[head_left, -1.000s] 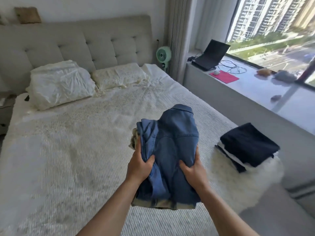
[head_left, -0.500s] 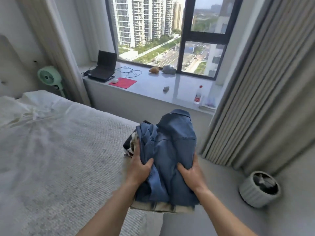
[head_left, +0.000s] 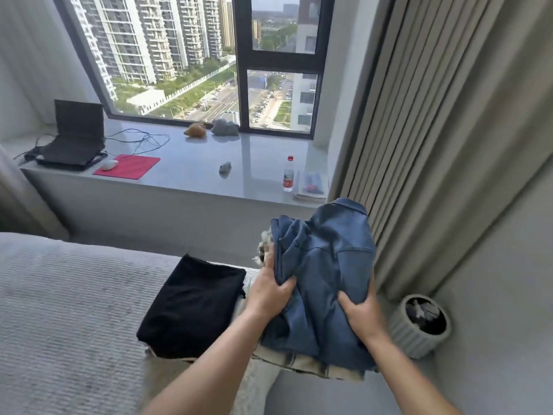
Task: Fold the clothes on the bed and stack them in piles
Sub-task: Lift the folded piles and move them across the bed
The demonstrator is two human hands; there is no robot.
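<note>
Blue denim shirt point(head_left: 326, 283) tops a folded pile, gripped by the left hand point(head_left: 269, 292) and right hand point(head_left: 360, 310); clothes underneath mostly hidden.

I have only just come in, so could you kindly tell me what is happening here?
A person is carrying a bundle of folded clothes, with a denim shirt on top. The left hand and the right hand each grip a side of the bundle, held above the bed's edge. A finished pile topped by a black garment lies on the bed just left of the bundle. Beyond are a windowsill with a laptop and a bottle.
</note>
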